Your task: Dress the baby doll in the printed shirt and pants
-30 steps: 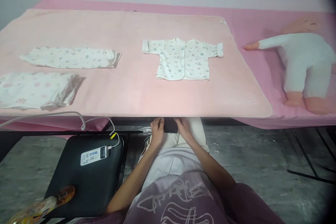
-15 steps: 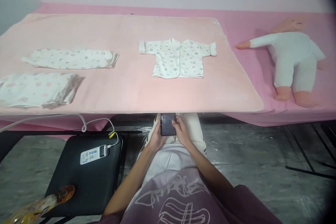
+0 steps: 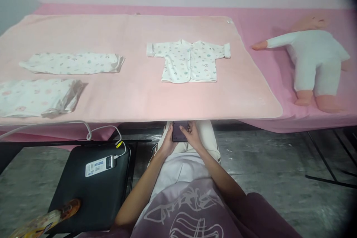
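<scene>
A dark phone is held over my lap, just below the table's front edge. My left hand grips its left side. My right hand holds the right side, its thumb over the screen. On the pink mat a small patterned baby shirt lies flat, front up, sleeves spread. Two folded patterned cloths, one slim and one thicker, lie at the left. A doll in white clothing rests at the right on the pink cover.
Under the table's left side stands a black stool bearing a white device with a cable plugged in. A bottle is at its lower left. Thin black metal legs stand below the table at the right.
The phone has shifted slightly right and its screen now shows faint content. My right thumb has moved left over the screen. The view has shifted slightly.
</scene>
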`<state>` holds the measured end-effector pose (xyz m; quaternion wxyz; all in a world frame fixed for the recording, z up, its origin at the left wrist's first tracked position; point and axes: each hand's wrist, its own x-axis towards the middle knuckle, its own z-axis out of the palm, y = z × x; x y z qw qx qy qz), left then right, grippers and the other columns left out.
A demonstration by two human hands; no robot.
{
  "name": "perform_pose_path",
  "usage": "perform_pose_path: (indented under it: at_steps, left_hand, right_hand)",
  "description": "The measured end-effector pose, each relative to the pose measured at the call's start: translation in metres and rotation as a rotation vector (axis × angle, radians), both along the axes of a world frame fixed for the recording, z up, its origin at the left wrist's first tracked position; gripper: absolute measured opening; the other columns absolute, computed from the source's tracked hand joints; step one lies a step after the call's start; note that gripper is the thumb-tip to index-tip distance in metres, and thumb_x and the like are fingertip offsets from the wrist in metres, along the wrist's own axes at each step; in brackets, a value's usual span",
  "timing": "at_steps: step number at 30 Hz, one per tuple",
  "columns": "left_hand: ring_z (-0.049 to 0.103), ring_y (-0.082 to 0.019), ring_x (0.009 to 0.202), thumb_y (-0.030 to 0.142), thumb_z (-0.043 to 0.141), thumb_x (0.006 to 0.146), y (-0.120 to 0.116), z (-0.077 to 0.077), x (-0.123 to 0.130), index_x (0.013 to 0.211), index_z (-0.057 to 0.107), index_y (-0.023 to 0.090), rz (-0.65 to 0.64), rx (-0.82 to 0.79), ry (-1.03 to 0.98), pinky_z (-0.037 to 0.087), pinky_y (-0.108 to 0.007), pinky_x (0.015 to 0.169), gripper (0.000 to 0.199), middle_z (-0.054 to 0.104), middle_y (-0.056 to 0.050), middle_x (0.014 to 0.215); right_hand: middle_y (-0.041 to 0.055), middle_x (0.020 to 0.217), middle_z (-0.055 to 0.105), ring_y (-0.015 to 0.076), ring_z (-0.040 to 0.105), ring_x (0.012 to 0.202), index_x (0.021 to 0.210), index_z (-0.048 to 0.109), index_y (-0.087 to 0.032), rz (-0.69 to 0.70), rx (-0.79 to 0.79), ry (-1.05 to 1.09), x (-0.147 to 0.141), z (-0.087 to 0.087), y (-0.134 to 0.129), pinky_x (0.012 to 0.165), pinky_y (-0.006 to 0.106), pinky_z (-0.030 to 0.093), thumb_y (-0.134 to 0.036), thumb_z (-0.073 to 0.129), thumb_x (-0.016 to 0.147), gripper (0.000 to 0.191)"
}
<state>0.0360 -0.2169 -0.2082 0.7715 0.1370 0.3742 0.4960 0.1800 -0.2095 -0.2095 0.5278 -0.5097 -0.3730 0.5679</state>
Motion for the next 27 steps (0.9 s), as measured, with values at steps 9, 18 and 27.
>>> perform_pose_path:
  at_steps: [9,18,27]
  left_hand:
    - [0.061,-0.033,0.158,0.059,0.086,0.1,0.0,0.004,-0.004,0.144,0.077,0.024,-0.065,0.069,-0.04,0.05,-0.045,0.132,0.057,0.077,-0.01,0.152]
    - [0.063,-0.034,0.156,0.045,0.085,0.101,0.0,0.016,-0.005,0.147,0.076,0.026,-0.091,0.091,-0.014,0.049,-0.049,0.133,0.051,0.077,-0.009,0.151]
    - [0.063,-0.035,0.156,0.036,0.083,0.095,0.0,0.01,-0.007,0.148,0.075,0.028,-0.101,0.088,-0.011,0.049,-0.052,0.133,0.054,0.077,-0.008,0.151]
  right_hand:
    - [0.0097,0.135,0.08,0.0336,0.069,0.138,0.13,0.075,-0.024,0.058,0.017,0.068,0.014,0.007,-0.003,0.124,0.046,0.053,-0.069,0.075,0.098,0.055]
    - [0.0098,0.149,0.074,0.0322,0.064,0.145,0.154,0.067,-0.026,0.225,0.049,0.085,0.027,0.005,-0.006,0.126,0.044,0.05,-0.061,0.081,0.098,0.067]
    - [0.011,0.143,0.075,0.0324,0.061,0.149,0.171,0.055,-0.026,0.309,0.029,0.071,0.036,-0.008,-0.006,0.132,0.047,0.047,-0.064,0.081,0.098,0.086]
